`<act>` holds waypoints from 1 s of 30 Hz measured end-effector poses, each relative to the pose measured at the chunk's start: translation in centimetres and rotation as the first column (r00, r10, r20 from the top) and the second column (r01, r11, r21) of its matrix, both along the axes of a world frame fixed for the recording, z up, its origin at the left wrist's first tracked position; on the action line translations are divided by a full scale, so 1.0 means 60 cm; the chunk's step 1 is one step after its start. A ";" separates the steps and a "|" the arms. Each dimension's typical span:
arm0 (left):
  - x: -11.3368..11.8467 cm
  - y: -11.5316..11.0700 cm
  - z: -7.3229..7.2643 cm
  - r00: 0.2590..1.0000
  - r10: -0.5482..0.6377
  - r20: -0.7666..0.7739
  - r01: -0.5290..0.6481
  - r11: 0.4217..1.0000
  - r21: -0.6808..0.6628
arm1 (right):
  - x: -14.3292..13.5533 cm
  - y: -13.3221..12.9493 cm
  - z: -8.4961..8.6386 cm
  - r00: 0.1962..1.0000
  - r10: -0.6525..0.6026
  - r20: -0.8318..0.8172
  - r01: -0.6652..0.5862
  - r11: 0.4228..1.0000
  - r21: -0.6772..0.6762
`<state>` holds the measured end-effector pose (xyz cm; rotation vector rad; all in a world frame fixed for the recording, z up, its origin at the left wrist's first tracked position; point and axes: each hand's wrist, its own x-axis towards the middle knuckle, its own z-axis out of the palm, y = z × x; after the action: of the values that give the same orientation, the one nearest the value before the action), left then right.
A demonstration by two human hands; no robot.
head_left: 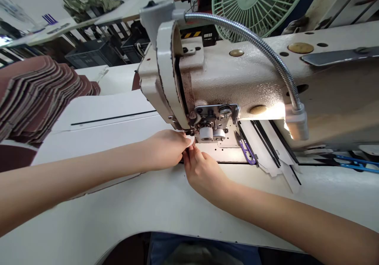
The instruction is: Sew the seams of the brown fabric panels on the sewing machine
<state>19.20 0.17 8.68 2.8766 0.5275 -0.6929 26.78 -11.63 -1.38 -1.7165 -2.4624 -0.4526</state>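
Our pale tabletop point(166, 206) carries a sewing machine point(251, 75), and a large white sheet point(89, 142) stretches from its needle area towards the left edge. A stack of brown pieces point(38, 87) sits at the far left. The sheet bears one dark strip point(112, 118), so we judge the work partly done; the share left is unclear. Behind, a grey bin point(85, 56) stands under another table; we can't make out its contents.

Our left hand point(166, 150) is closed on a small white piece point(191, 140) beside the needle area. Our right hand point(204, 174) meets it there, fingers together, but we can't tell whether they grip anything. Right of them lie white slips point(268, 165) and loose black strips point(284, 142), seemingly unused, with blue-handled scissors point(352, 165) near the right edge and purple snips point(249, 154) beside the slips.
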 end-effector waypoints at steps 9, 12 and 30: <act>0.014 -0.022 0.004 0.994 0.046 -0.102 -0.045 0.999 0.012 | 0.024 -0.007 0.011 0.970 -0.078 -0.230 0.057 0.994 -0.097; 0.010 -0.026 0.004 0.994 0.069 -0.081 -0.068 0.998 0.009 | 0.020 0.000 0.011 0.967 -0.105 -0.233 0.071 0.986 -0.151; -0.014 -0.006 -0.047 0.989 0.059 0.137 -0.060 0.998 0.006 | 0.045 0.012 -0.017 0.933 -0.018 -0.359 0.032 0.999 0.034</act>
<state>18.34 -0.17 5.85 2.8776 0.5966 -0.4806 29.49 -10.91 -2.37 -1.6453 -2.1599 -0.1670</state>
